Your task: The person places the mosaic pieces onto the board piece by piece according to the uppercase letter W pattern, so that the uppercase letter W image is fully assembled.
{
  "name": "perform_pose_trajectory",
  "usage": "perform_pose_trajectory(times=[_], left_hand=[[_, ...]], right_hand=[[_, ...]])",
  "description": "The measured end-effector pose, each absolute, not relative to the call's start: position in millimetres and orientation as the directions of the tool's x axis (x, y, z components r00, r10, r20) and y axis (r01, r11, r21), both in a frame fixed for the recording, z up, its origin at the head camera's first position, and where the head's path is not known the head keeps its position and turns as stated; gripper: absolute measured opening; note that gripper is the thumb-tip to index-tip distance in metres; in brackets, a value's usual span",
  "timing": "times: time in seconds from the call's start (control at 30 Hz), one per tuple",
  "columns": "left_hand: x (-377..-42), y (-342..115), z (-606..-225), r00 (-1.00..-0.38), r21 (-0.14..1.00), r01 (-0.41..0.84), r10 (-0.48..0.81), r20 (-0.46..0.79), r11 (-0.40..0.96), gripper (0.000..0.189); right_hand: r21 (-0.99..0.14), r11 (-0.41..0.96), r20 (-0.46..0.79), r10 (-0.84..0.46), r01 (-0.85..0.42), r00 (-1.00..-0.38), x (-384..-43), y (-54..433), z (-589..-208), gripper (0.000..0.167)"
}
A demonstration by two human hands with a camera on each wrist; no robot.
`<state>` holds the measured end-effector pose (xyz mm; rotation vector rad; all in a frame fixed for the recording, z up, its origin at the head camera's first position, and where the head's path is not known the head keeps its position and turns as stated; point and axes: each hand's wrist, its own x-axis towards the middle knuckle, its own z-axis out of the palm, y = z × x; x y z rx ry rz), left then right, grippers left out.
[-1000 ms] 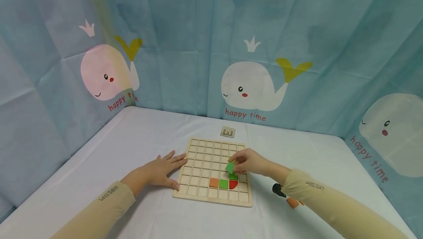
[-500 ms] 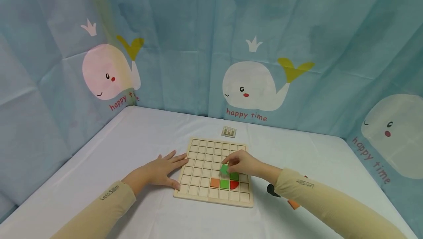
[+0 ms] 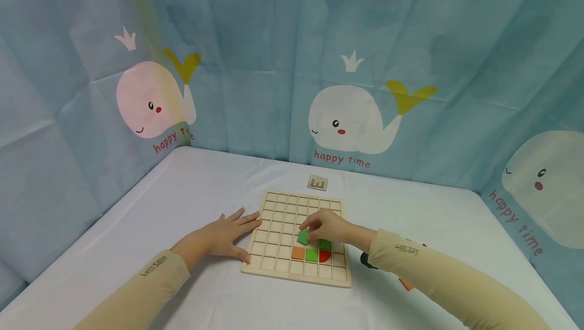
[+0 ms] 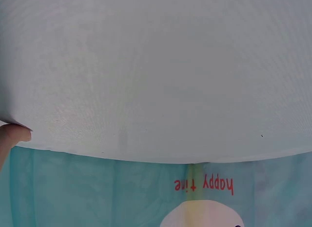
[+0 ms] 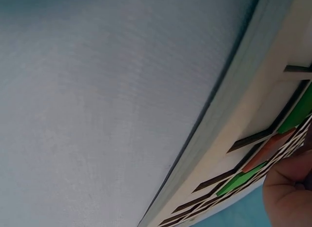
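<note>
A square wooden grid board lies on the white table. My right hand pinches a green square tile above the board's middle; the tile is tilted. In the row just below sit an orange tile, another green tile and a red rounded tile. One more green tile lies behind the red one, partly under my hand. With fingers spread, my left hand rests on the table, its fingertips and thumb touching the board's left edge. Only one fingertip shows in the left wrist view.
A small card with a grid pattern lies behind the board. Loose pieces, one black and one orange, lie right of the board, partly hidden by my right sleeve. A blue whale-print curtain stands behind the table.
My right hand has moved left and slightly down over the board, carrying the green tile towards the space behind the orange tile. My left hand stays at the board's edge.
</note>
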<state>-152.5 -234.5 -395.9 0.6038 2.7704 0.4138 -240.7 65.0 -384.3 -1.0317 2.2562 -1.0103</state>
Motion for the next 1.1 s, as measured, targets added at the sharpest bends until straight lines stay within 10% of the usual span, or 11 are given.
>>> perform_pose_trajectory(times=[1.1], left_hand=[[-153, -235, -398, -0.876, 0.312, 0.370, 0.440, -0.195, 0.875, 0.098]], right_hand=[[-0.772, 0.467, -0.082, -0.746, -0.431, -0.661, -242, 80, -373, 0.021]])
